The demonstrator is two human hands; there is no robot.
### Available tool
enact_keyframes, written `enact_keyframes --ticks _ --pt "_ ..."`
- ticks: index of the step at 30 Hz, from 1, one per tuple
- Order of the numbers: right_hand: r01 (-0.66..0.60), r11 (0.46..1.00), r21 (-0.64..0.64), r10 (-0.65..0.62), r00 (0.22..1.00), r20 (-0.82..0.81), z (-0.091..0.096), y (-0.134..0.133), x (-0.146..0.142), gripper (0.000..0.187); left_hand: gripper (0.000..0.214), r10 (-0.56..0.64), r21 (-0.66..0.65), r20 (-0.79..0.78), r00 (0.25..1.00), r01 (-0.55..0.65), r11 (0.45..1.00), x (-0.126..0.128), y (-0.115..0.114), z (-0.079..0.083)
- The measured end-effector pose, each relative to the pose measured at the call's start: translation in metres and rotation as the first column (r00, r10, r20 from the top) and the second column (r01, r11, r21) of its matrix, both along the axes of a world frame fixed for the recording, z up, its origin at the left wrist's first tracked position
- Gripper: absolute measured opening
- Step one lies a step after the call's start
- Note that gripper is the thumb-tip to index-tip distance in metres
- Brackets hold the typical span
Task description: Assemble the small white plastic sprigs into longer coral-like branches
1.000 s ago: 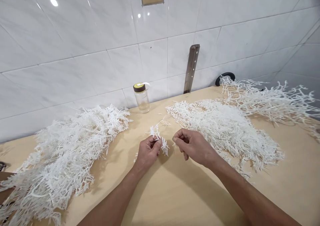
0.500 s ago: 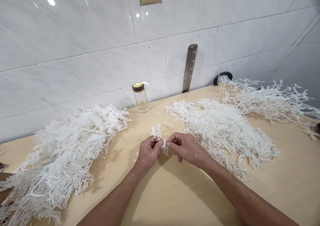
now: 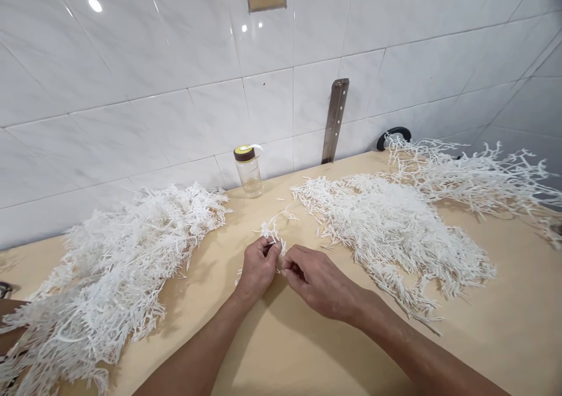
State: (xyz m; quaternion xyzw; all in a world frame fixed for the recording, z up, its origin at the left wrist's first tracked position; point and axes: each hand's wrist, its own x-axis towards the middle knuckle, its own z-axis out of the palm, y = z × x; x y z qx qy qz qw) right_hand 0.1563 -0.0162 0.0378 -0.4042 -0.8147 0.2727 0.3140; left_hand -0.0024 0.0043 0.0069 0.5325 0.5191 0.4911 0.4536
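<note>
My left hand [image 3: 260, 265] pinches a small white branched plastic sprig [image 3: 268, 230] between thumb and fingers; its forked tips stick up above the hand. Close against it, my right hand [image 3: 312, 278] has its fingers closed at the lower part of the sprig, where the fingertips partly hide the grip. To the right lies a pile of short white plastic pieces [image 3: 395, 226]. A large heap of white branched sprigs [image 3: 127, 261] fills the left side of the table.
A clear bottle with a brown and yellow lid [image 3: 249, 174] stands near the tiled wall. Upright against the wall leans a metal strip [image 3: 335, 121]. Long white branches [image 3: 478, 174] lie at the back right beside a black ring-shaped object [image 3: 395, 134]. Another person's arm [image 3: 11, 326] shows at the left edge.
My right hand has moved slightly left and down, and turned so its back faces up more. My left hand still holds the sprig in nearly the same place.
</note>
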Motion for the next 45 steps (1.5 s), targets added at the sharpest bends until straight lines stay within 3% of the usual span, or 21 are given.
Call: enact_keyframes --ticks 4,7,9,11,13,15,17,20,22,26,32,45 --pt "0.043 0.998 -0.048 -0.045 0.998 -0.039 0.007 0.006 0.010 0.011 0.031 -0.054 -0.010 0.021 0.998 0.055 0.998 -0.004 0.003 -0.001" --pt "0.244 0.968 -0.060 -0.243 0.970 0.023 0.013 0.019 0.036 0.011 0.033 -0.070 -0.035 0.031 0.997 0.071 0.997 -0.004 0.001 0.000" --pt "0.427 0.904 0.014 -0.427 0.900 0.083 0.016 0.028 0.059 0.010 0.034 -0.082 -0.054 0.049 0.995 0.085 0.995 -0.004 -0.001 0.002" --pt "0.578 0.800 0.162 -0.598 0.789 0.136 0.018 0.034 0.080 0.006 0.035 -0.090 -0.063 0.064 0.994 0.094 0.994 -0.004 -0.002 0.003" --pt "0.648 0.699 0.303 -0.709 0.685 0.170 0.020 0.038 0.094 0.009 0.035 -0.098 -0.067 0.067 0.993 0.103 0.992 -0.004 -0.003 0.003" --pt "0.666 0.653 0.359 -0.744 0.652 0.144 0.021 0.038 0.095 0.014 0.035 -0.112 -0.065 0.061 0.992 0.116 0.991 -0.005 -0.003 0.001" --pt "0.642 0.706 0.299 -0.686 0.725 0.062 0.019 0.035 0.084 0.014 0.035 -0.127 -0.060 0.051 0.991 0.130 0.990 -0.005 -0.003 0.000" --pt "0.448 0.894 0.030 -0.447 0.894 -0.038 0.013 0.028 0.053 0.015 0.034 -0.132 -0.041 0.035 0.991 0.134 0.990 -0.003 -0.004 0.001" --pt "0.336 0.937 -0.092 -0.343 0.937 -0.068 0.008 0.024 0.033 0.016 0.033 -0.123 -0.021 0.018 0.992 0.123 0.992 -0.002 -0.004 0.002" --pt "0.227 0.935 -0.274 -0.271 0.952 -0.138 0.001 0.017 0.015 0.018 0.033 -0.152 -0.014 -0.015 0.988 0.152 0.988 0.000 -0.003 0.003" --pt "0.171 0.901 -0.398 -0.269 0.941 -0.207 -0.005 0.016 0.016 0.018 0.034 -0.168 0.013 -0.042 0.985 0.169 0.986 -0.002 -0.001 -0.001" --pt "0.134 0.925 -0.357 -0.215 0.957 -0.197 -0.016 0.016 0.012 0.015 0.039 -0.126 0.020 -0.087 0.988 0.128 0.992 -0.001 -0.005 0.002"
